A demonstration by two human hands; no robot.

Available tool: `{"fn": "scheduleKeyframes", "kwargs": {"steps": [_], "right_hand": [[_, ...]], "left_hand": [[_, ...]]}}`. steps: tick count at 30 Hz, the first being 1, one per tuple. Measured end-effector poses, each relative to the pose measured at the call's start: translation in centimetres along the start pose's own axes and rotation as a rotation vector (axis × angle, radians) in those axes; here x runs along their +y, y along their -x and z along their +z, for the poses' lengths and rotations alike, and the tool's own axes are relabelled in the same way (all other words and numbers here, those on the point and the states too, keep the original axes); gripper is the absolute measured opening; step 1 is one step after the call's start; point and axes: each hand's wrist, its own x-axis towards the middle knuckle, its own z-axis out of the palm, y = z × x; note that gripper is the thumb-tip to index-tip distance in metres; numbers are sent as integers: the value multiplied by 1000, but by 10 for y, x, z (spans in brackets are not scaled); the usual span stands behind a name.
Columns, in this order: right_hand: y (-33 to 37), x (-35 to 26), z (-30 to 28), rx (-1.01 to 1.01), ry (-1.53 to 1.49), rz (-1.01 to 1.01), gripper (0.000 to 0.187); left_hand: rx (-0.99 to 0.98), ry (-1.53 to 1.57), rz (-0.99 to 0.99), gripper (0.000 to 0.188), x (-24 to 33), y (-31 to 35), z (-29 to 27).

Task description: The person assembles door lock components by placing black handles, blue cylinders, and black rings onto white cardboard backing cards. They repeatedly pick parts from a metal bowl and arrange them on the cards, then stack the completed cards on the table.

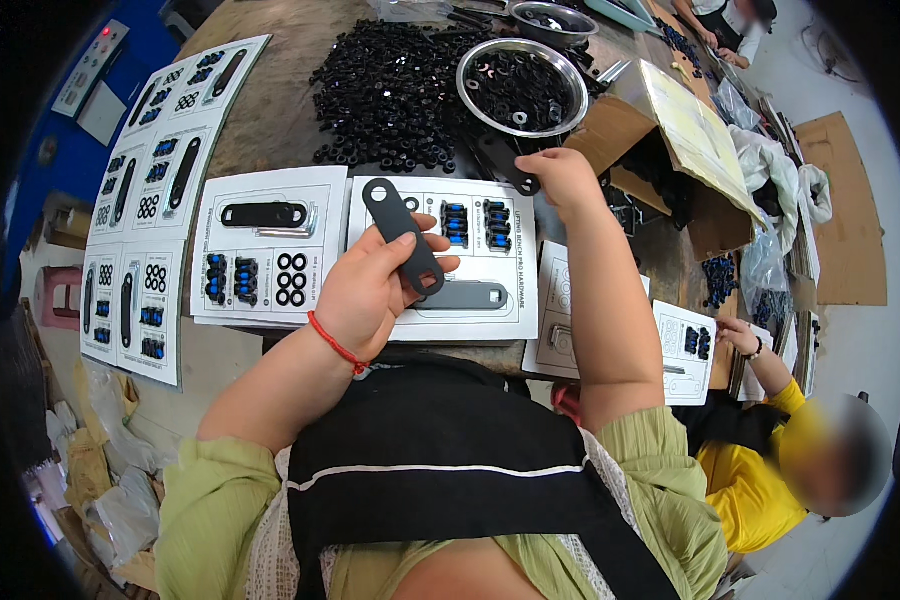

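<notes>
Between the thumb and fingers of my left hand [355, 290] is a flat black wrench [400, 225] with a hole at each end, tilted above a printed card [522, 310]. On that card lie two groups of blue-banded black bolts [499, 226], and a metal piece shows partly by the wrench below. My right hand [568, 180] reaches beyond the card and pinches a second flat black wrench [505, 162] by its near end, next to the metal bowl [461, 95]. On the card to the left [330, 200] sit a black wrench [263, 215], bolts and black rings [291, 278].
A large heap of small black parts [390, 90] covers the table's far middle. More filled cards [192, 255] stretch along the left. An opened cardboard box [705, 205] stands at right. A co-worker in yellow [745, 490] handles a card at the lower right; another person [720, 30] is farther off.
</notes>
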Motion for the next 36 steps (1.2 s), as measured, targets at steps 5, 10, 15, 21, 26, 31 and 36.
{"fn": "scheduleKeyframes", "kwargs": {"steps": [5,10,15,21,26,31,36], "right_hand": [[74,-23,-10,-100,-251,-31,14],[132,-16,11,-101,-386,-288,10],[183,-12,45,30,-296,-494,12],[200,-11,68,280,177,-901,16],[205,-2,91,167,349,-1070,21],[212,-7,83,121,373,-912,38],[210,1,88,58,268,-787,41]], "left_hand": [[-120,54,55,23,-10,-4,-13],[-152,13,0,20,-5,0,-13],[-370,312,4,45,-11,3,-14],[-303,420,5,49,-23,6,-12],[-454,608,-62,43,-31,7,-16],[-372,388,26,37,-30,7,-22],[-319,301,118,42,-28,13,-16]]}}
